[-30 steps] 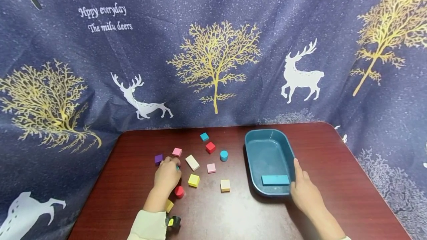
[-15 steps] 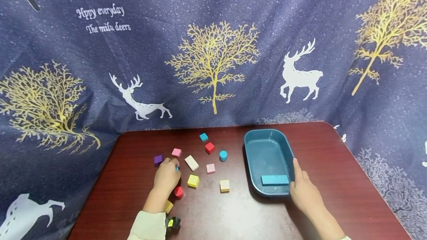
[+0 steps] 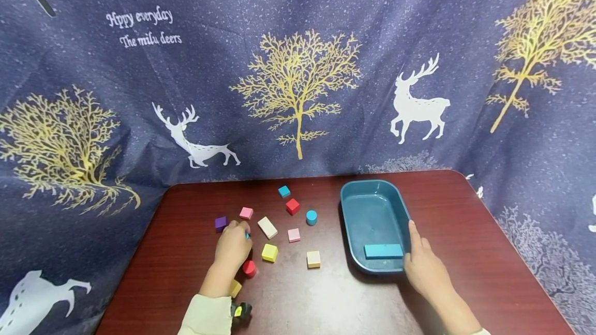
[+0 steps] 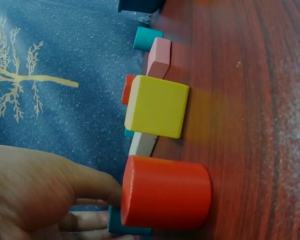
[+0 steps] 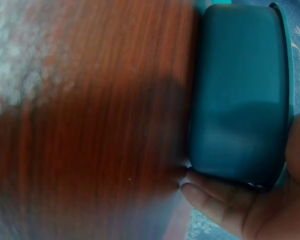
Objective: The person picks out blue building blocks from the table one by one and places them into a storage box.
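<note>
My left hand (image 3: pixel 233 247) is at the left of the table and pinches a teal block (image 4: pixel 116 222) between thumb and fingers. Most of that block is hidden by the fingers and by a red cylinder (image 4: pixel 167 192) in the left wrist view. Around this hand lie a purple block (image 3: pixel 221 224), a pink block (image 3: pixel 246 213), a cream rectangular block (image 3: pixel 267 227) and a yellow block (image 3: pixel 269 253). On the right, my right hand (image 3: pixel 427 268) grips the side of a dark teal tray (image 5: pixel 240 100), thumb at the rim and fingers against the outer wall.
Inside the tray lies a long light-blue block (image 3: pixel 383 251). Between tray and left hand are a blue cylinder (image 3: pixel 311 217), a red block (image 3: pixel 293 206), a light pink block (image 3: pixel 294 235) and a pale yellow block (image 3: pixel 314 259). A patterned cloth (image 3: pixel 298 92) hangs behind the table.
The head view has shifted very slightly. Both hands, the tray and the blocks stay in practically the same places.
</note>
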Motion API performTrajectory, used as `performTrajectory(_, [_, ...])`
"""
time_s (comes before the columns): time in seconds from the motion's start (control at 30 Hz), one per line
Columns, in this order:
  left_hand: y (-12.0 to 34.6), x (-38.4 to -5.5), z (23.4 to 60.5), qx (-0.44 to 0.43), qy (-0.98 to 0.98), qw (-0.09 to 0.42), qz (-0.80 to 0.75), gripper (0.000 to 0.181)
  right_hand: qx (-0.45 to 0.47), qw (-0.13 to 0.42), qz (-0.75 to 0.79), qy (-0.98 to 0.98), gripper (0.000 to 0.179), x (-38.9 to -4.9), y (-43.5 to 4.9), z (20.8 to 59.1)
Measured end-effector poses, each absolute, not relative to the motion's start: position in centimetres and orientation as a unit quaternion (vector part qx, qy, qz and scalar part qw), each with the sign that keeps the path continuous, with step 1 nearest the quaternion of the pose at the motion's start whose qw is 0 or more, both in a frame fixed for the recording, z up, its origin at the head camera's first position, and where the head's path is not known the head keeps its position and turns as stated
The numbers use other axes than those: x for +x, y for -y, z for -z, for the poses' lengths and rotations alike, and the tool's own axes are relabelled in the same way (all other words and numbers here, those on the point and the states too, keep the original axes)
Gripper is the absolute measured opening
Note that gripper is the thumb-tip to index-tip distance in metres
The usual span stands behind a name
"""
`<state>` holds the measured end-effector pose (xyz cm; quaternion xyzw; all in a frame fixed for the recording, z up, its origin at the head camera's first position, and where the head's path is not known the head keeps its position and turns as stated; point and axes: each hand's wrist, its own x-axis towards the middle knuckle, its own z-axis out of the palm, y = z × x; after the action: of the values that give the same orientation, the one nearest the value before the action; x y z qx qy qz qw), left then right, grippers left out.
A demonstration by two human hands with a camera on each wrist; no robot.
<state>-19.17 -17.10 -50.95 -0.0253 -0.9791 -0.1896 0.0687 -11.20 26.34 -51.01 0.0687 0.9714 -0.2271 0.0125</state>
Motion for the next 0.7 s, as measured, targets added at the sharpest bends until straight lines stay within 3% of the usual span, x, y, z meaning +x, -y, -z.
performTrajectory(0.7, [16.7, -19.2, 49.3, -0.027, 0.98, 0.074, 0.18, 0.014, 0.069, 0.02, 0.225, -0.972, 0.074, -11.4, -26.5, 51.2])
